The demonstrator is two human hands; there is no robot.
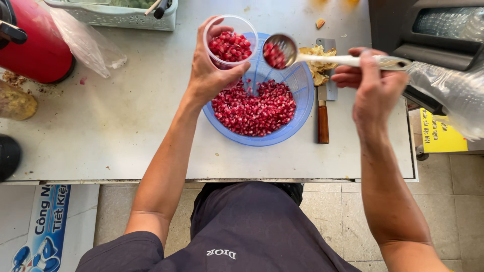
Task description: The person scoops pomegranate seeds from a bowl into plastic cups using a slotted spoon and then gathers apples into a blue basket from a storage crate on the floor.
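Observation:
My left hand grips a clear plastic cup partly filled with red pomegranate seeds, held over the far rim of a blue plastic basket. The basket holds a heap of pomegranate seeds. My right hand holds a long metal spoon by its handle; its bowl, loaded with seeds, hovers just right of the cup's rim.
A cleaver with a wooden handle lies right of the basket, with pomegranate peel on its blade. A red container and a plastic bag sit at the far left, a white tray at the back, a machine at right.

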